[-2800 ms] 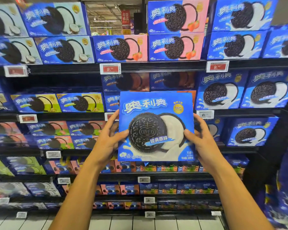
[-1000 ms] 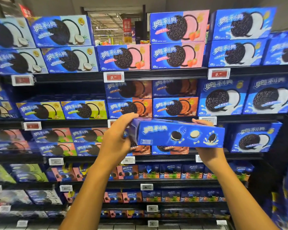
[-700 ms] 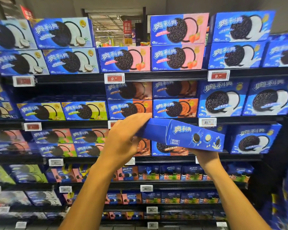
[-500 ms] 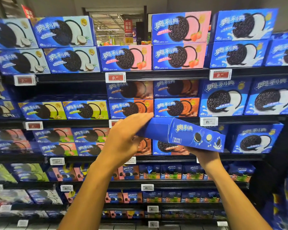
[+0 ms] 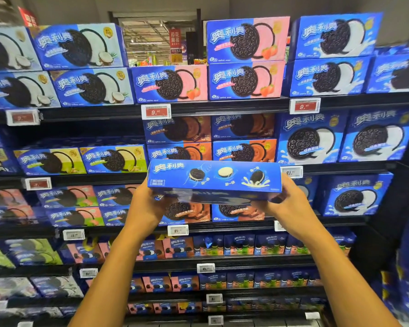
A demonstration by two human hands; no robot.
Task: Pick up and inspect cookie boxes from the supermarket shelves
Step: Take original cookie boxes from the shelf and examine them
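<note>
Both hands, left hand (image 5: 149, 204) and right hand (image 5: 291, 204), clasped the blue Oreo box (image 5: 214, 178) by its ends; turning it slowly would keep the print legible.

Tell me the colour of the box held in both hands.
Blue box, with three small cookie pictures; head view.

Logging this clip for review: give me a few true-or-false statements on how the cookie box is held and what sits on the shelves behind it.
1. Both hands hold the blue box, left hand and right hand at opposite ends. True.
2. The box's narrow side panel faces the camera. True.
3. The box stands upright on end. False: it lies lengthwise, about level.
4. The pink strawberry boxes sit on the bottom shelf. False: they are on the top shelf.
5. The box rests on a shelf. False: it is held in the air before the shelves.
</note>
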